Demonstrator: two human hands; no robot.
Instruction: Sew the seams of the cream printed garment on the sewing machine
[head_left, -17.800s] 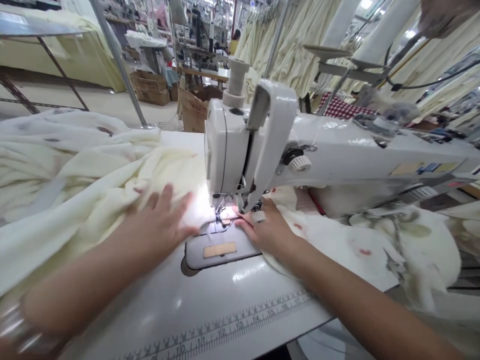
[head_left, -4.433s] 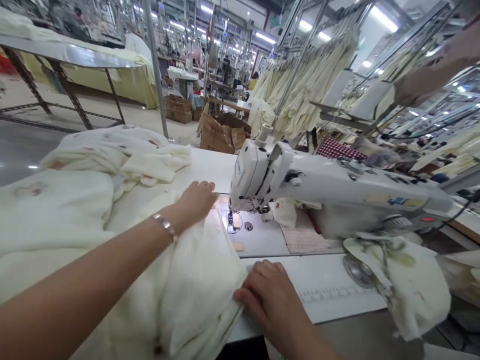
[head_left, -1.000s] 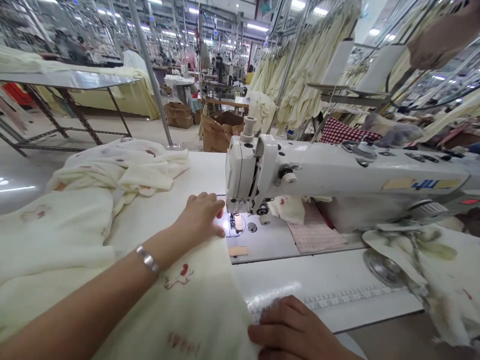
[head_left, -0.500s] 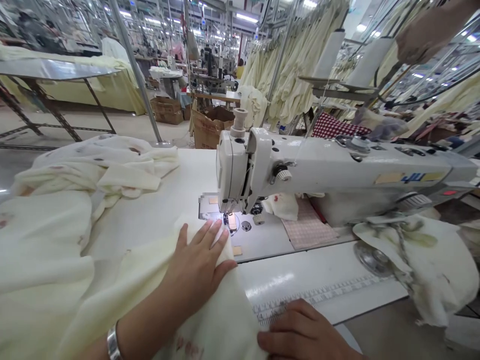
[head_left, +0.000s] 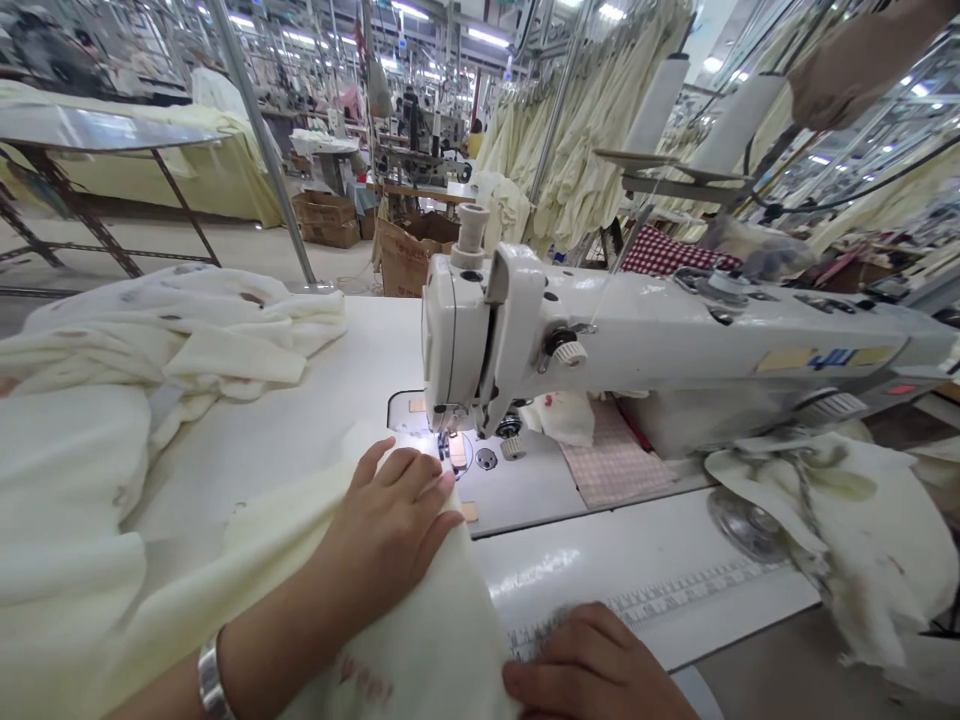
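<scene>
Pale cream fabric [head_left: 420, 620] lies across the machine bed, its front end close to the needle area of a white sewing machine [head_left: 457, 330]. My left hand [head_left: 382, 510] rests on top of the cloth just before the lit presser foot [head_left: 450, 450], fingers bent and slightly apart, thumb along the right edge. At the bottom, my right hand [head_left: 600, 665] is closed at the fabric's right edge, thumb and fingers together; its lower part is cut off by the frame. Reddish marks show on the cloth between the hands.
More cream cloth [head_left: 187, 340] is heaped on the table's left. A ruler strip [head_left: 675, 595] runs along the front edge. Checked pink cloth [head_left: 615, 460] lies under the machine arm, and scraps [head_left: 862, 530] hang at the handwheel side. Thread cones [head_left: 660, 105] stand behind; another person's hand [head_left: 847, 80] is above.
My left hand's fingers have drawn in from lying flat to bent. The right hand stays at the fabric edge. The view has shifted slightly.
</scene>
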